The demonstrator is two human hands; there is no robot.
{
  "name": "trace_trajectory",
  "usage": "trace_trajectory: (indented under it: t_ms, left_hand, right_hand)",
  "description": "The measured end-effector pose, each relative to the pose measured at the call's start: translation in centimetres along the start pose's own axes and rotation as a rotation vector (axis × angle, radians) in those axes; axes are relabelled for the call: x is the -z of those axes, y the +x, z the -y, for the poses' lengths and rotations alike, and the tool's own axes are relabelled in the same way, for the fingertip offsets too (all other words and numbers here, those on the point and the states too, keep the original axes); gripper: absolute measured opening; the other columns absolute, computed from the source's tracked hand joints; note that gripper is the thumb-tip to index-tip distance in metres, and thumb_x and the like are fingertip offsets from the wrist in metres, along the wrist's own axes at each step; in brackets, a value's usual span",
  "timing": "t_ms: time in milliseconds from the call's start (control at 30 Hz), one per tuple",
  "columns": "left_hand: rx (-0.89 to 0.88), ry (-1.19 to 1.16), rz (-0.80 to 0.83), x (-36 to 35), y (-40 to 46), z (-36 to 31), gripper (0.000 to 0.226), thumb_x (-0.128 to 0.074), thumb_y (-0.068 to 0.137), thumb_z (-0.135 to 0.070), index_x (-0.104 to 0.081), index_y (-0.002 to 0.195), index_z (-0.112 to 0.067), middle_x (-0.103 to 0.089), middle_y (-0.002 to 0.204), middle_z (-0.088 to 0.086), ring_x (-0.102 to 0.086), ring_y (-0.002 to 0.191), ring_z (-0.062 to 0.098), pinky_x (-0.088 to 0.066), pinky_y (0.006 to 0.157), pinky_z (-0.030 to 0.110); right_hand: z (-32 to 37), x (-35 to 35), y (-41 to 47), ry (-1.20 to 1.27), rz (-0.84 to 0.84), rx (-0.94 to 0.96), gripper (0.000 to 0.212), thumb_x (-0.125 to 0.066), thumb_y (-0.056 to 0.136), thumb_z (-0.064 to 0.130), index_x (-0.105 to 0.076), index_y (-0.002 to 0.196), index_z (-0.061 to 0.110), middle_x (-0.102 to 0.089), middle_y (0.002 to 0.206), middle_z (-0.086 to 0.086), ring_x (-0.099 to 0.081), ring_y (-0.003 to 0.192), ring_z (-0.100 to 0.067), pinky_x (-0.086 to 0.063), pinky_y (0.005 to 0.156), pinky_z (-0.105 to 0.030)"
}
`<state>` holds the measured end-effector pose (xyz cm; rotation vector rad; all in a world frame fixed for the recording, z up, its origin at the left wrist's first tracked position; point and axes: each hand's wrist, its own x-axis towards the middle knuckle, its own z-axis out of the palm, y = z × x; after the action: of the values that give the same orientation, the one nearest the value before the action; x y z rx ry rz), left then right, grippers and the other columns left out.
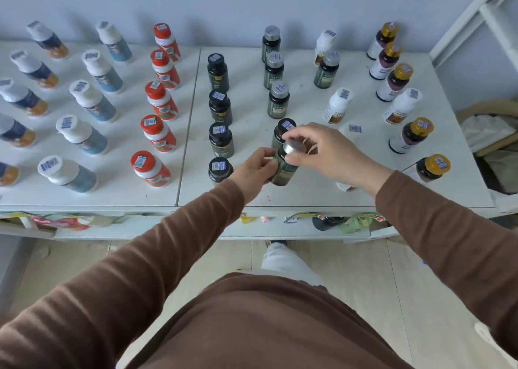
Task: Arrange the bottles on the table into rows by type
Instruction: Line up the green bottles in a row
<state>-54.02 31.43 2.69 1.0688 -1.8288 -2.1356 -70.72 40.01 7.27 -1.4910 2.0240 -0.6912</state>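
Observation:
Both hands hold one dark green bottle with a silver cap (284, 169), near the table's front edge. My left hand (253, 169) grips its body from the left. My right hand (322, 151) pinches the silver cap from above. Just behind it stands a black-capped bottle (283, 131). A row of black-capped dark bottles (220, 105) runs to the left, and silver-capped green bottles (276, 70) line up behind. Red-capped bottles (159, 102) and white-capped blue bottles (92, 102) form rows further left. Gold-capped bottles (393, 81) and white bottles (337, 105) stand on the right.
The white table (308, 195) is backed by a pale wall. At the far left stands a row of white-capped navy and orange bottles (23, 98). A shelf below the tabletop holds small clutter (330, 221). A basket with cloth (490, 133) sits at the right.

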Motion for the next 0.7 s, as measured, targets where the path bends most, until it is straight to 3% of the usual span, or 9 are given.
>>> trace_trajectory:
  t_ms: [100,200,300,433,567,700]
  left_hand:
    - [-0.072,0.253,-0.031,-0.1,0.4,0.6,0.034,-0.053,0.08,-0.029,-0.054,0.114,-0.025,-0.064,0.114,0.004,-0.058,0.107,0.021,-0.044,0.103,0.045]
    - [-0.161,0.659,-0.085,0.3,0.6,0.2,0.034,-0.052,0.089,-0.02,-0.053,0.123,-0.022,-0.058,0.125,0.002,-0.053,0.117,0.021,-0.04,0.103,0.036]
    - [-0.232,0.911,-0.124,1.0,0.9,-0.8,0.033,-0.05,0.092,-0.019,-0.05,0.125,-0.018,-0.054,0.128,0.003,-0.05,0.117,0.023,-0.037,0.101,0.034]
    - [-0.324,1.066,-0.185,2.6,1.5,-3.5,0.034,-0.054,0.091,-0.027,-0.05,0.124,-0.019,-0.056,0.124,0.002,-0.051,0.114,0.024,-0.038,0.098,0.036]
    - [-0.299,1.159,-0.198,3.8,3.5,-6.2,0.035,-0.053,0.092,-0.027,-0.05,0.126,-0.02,-0.056,0.127,0.003,-0.05,0.118,0.025,-0.037,0.099,0.035]
    - [-0.207,1.222,-0.16,3.6,5.7,-6.4,0.035,-0.05,0.093,-0.025,-0.047,0.128,-0.02,-0.055,0.129,0.004,-0.049,0.119,0.025,-0.038,0.1,0.036]
  right_hand:
    - [-0.7,-0.8,-0.3,-0.147,0.001,0.088,0.041,-0.077,0.078,0.03,-0.064,0.117,0.028,-0.054,0.104,0.007,-0.056,0.094,-0.011,-0.044,0.082,-0.028]
    - [-1.5,-2.2,-0.5,-0.248,0.047,0.153,0.043,-0.075,0.078,0.027,-0.061,0.118,0.025,-0.051,0.106,0.007,-0.052,0.099,-0.015,-0.046,0.083,-0.035]
    - [-1.9,-2.8,-0.4,-0.303,0.121,0.154,0.049,-0.074,0.08,0.031,-0.056,0.124,0.023,-0.05,0.114,0.005,-0.049,0.105,-0.018,-0.046,0.085,-0.039]
    - [-1.5,-0.6,0.7,-0.226,0.116,0.104,0.054,-0.075,0.077,0.049,-0.056,0.122,0.028,-0.051,0.118,0.011,-0.049,0.103,-0.008,-0.044,0.086,-0.031]
    - [-1.5,1.9,3.7,-0.306,-0.107,0.158,0.042,-0.073,0.085,0.035,-0.056,0.12,0.021,-0.051,0.115,0.003,-0.052,0.1,-0.016,-0.044,0.081,-0.033]
    - [-2.5,0.7,6.3,-0.436,0.093,0.184,0.052,-0.07,0.087,0.02,-0.05,0.135,0.023,-0.049,0.126,-0.001,-0.049,0.112,-0.024,-0.046,0.087,-0.039]
